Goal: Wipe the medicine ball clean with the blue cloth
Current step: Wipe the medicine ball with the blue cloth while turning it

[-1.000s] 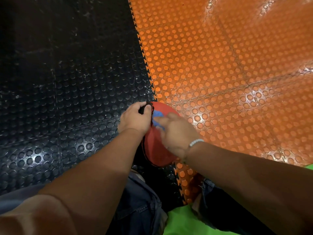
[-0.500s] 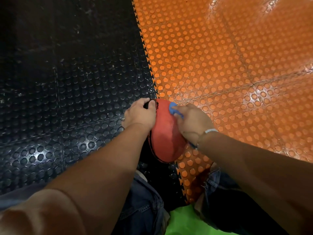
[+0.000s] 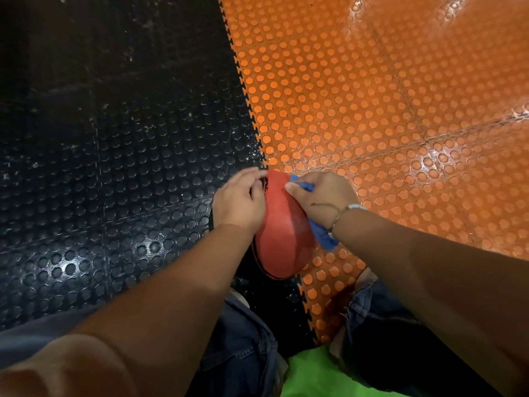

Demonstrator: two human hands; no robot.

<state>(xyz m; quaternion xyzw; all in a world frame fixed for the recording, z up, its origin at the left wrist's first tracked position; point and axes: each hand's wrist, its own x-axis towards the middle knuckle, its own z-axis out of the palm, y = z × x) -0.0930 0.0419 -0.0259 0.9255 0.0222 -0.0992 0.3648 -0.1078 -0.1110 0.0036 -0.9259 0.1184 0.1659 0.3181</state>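
Note:
A red medicine ball (image 3: 282, 233) with black markings rests on the studded floor, right on the seam between black and orange tiles, in front of my knees. My left hand (image 3: 239, 202) grips its left side, fingers curled over the top edge. My right hand (image 3: 322, 196) presses the blue cloth (image 3: 320, 233) against the ball's upper right side; the cloth shows at my fingertips and hangs out below my wrist. Much of the cloth is hidden under my palm.
The floor is studded interlocking mat, black tiles (image 3: 114, 156) on the left and orange tiles (image 3: 386, 96) on the right. My jeans-clad knees (image 3: 246, 345) flank the ball at the bottom, with a bright green patch (image 3: 309, 373) between them.
My right hand has slid the cloth from the ball's top centre over to its right side. The ball's red face is more exposed. My left hand keeps its hold.

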